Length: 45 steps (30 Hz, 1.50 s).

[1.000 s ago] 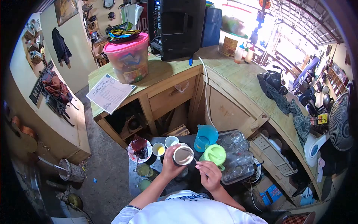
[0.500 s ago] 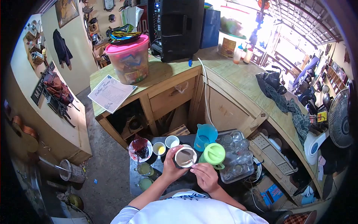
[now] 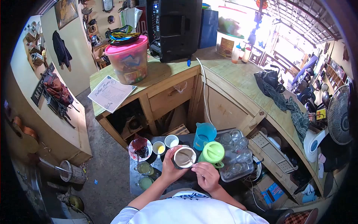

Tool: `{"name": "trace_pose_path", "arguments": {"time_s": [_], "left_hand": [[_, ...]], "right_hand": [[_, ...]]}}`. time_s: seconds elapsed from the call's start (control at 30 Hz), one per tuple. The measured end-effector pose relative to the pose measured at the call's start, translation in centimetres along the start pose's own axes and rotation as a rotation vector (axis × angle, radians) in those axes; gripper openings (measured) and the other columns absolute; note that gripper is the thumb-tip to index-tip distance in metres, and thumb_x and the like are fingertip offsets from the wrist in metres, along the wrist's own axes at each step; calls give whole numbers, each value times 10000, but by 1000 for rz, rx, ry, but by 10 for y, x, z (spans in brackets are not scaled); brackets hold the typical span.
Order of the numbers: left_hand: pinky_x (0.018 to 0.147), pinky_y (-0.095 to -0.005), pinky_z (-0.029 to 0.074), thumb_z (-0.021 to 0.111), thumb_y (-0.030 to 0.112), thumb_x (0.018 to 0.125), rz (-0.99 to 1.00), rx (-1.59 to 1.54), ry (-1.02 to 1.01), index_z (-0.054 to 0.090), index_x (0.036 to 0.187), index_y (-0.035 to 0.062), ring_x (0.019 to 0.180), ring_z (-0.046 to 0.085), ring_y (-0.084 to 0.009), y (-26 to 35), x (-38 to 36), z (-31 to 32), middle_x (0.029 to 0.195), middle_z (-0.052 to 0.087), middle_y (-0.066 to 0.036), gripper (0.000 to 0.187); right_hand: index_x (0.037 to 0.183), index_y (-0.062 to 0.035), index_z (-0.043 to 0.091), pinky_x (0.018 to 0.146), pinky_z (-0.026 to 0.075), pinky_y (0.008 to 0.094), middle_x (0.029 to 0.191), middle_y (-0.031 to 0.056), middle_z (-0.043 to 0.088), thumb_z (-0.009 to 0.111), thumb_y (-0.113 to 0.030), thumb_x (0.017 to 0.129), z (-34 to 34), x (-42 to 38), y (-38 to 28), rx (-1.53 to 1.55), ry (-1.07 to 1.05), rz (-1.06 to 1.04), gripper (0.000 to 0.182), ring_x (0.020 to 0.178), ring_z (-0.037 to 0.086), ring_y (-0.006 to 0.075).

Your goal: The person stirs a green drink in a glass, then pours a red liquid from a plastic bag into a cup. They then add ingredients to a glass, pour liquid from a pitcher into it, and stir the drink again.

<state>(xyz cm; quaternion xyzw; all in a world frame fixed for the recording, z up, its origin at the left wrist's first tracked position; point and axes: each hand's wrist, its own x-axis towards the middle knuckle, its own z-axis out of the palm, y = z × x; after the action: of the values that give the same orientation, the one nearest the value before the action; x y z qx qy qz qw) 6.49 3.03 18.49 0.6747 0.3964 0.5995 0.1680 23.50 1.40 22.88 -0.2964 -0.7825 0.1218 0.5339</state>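
A white-rimmed cup (image 3: pixel 185 157) with a brownish drink in it is wrapped by my left hand (image 3: pixel 172 166) above the dark low table. A thin spoon (image 3: pixel 191 160) leans in the cup, and my right hand (image 3: pixel 206 175) pinches its handle end at the cup's right side. Behind the cup stand a white mug (image 3: pixel 159 148) with something yellow inside and another white mug (image 3: pixel 171 141). Right of the cup are a green lidded pitcher (image 3: pixel 213 152) and a blue pitcher (image 3: pixel 204 135).
Two glass mugs (image 3: pixel 144 168) and a plate (image 3: pixel 132 149) with a dark red bag are at the table's left. A tray (image 3: pixel 238 177) of clear glasses sits at its right. The wooden counter (image 3: pixel 223 74) runs behind, holding a tub (image 3: pixel 130 65), speaker and menu sheet.
The cup is tilted slightly differently in my left hand, and the spoon has shifted inside it. My right hand still pinches the spoon. The camera view has shifted slightly.
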Motion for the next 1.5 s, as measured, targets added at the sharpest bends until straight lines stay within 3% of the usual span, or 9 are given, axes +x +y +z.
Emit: {"name": "trace_pose_path", "arguments": {"time_s": [0.27, 0.37, 0.47, 0.57, 0.9, 1.13, 1.3, 1.33, 1.5], "left_hand": [[940, -451, 459, 845, 81, 632, 46, 73, -26, 215, 1391, 140, 1126, 565, -358, 2, 0, -1, 1227, 544, -189, 988], [940, -461, 454, 843, 91, 629, 33, 91, -38, 219, 1390, 141, 1123, 563, -366, 0, -3, -1, 1230, 548, -182, 985], [955, -467, 442, 842, 97, 622, -1, 103, -58, 226, 1385, 137, 1128, 557, -368, -4, -6, -3, 1238, 546, -180, 982], [973, -468, 428, 839, 97, 611, -53, 112, -81, 239, 1378, 118, 1143, 543, -369, -9, -12, -4, 1248, 542, -175, 974], [1021, -434, 388, 810, 72, 588, -310, 251, -144, 237, 1402, 40, 1192, 494, -361, -18, -32, -14, 1275, 526, -167, 996], [1004, -440, 381, 780, 22, 598, -443, 459, -47, 273, 1398, 28, 1184, 474, -380, -31, -46, -26, 1258, 507, -195, 947], [975, -458, 388, 744, -7, 625, -434, 528, 35, 300, 1376, 26, 1160, 471, -405, -29, -39, -32, 1251, 489, -219, 873], [988, -457, 380, 738, 1, 639, -423, 529, 37, 295, 1378, 20, 1176, 460, -407, -29, -38, -33, 1274, 479, -216, 862], [1004, -457, 370, 740, 21, 655, -419, 493, 80, 290, 1378, 12, 1190, 456, -405, -32, -40, -34, 1296, 474, -212, 851]], "right_hand": [[882, -12, 635, 722, 529, 348, 865, 119, 691, 564, 40, 824, 1, -7, 5, 27, 82, 110, 105, 783, 662, 280], [886, 16, 632, 731, 534, 323, 871, 138, 690, 546, 31, 860, 6, -13, 9, 87, 112, 218, 91, 788, 669, 246], [912, 37, 650, 699, 526, 257, 866, 123, 693, 536, 13, 903, 14, -23, 17, 294, 210, 536, 117, 757, 660, 147], [925, 51, 653, 707, 526, 249, 879, 106, 694, 523, -8, 927, 17, -26, 22, 417, 260, 698, 143, 766, 654, 131], [957, 48, 629, 741, 544, 269, 899, 113, 676, 492, -61, 965, 25, -33, 37, 491, 278, 802, 175, 782, 649, 141], [942, 47, 633, 734, 534, 263, 897, 105, 678, 485, -48, 963, 21, -36, 35, 458, 263, 818, 177, 767, 649, 139], [905, 12, 662, 714, 526, 290, 866, 110, 693, 578, -4, 874, 23, -44, 29, 169, 77, 562, 91, 749, 669, 185], [899, -5, 666, 717, 528, 326, 856, 120, 686, 606, 11, 827, 22, -42, 26, 141, 59, 511, 95, 773, 671, 242], [906, -9, 667, 719, 533, 356, 869, 120, 683, 624, 31, 794, 19, -39, 21, 31, -42, 256, 126, 807, 660, 287]]}}
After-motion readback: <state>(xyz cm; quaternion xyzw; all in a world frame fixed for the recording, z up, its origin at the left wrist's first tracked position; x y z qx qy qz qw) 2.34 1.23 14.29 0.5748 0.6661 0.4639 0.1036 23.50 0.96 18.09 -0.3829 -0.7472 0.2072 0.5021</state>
